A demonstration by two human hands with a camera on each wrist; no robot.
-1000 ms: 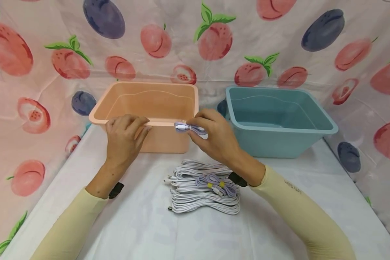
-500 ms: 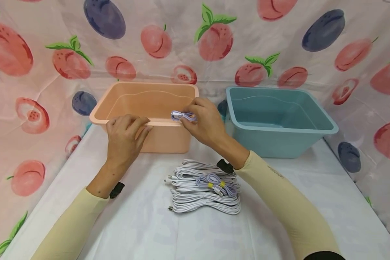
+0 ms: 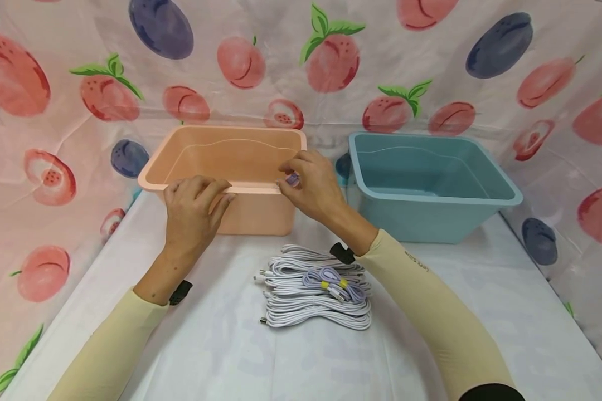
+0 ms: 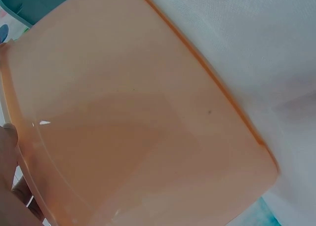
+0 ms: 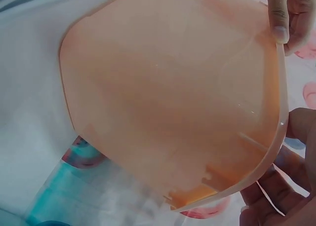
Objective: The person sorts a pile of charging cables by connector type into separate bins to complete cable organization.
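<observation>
My left hand [image 3: 190,214] pinches the front rim of the orange plastic bin [image 3: 256,211], thumb outside and fingers over the edge. In the left wrist view, fingers of that hand [image 4: 7,157] show at the rim. Over the bin's front right corner is my right hand [image 3: 313,184], thumb and fingers spread apart. A small part of a coiled purple cable [image 3: 293,179] shows in the gap between them; the rest is hidden. The right wrist view shows the right hand [image 5: 296,171] beside the rim, with no cable visible between its fingers.
A pile of coiled white cables [image 3: 316,314] lies on the white-covered table, with a purple cable [image 3: 331,284] tied in yellow on top. To the right stands a blue-green bin [image 3: 431,220]. A fruit-printed cloth [image 3: 281,55] hangs behind.
My right hand has moved left and up to the orange bin's rim with the purple cable. Its fingers have since spread, and most of the cable has gone from sight. The left hand stays put.
</observation>
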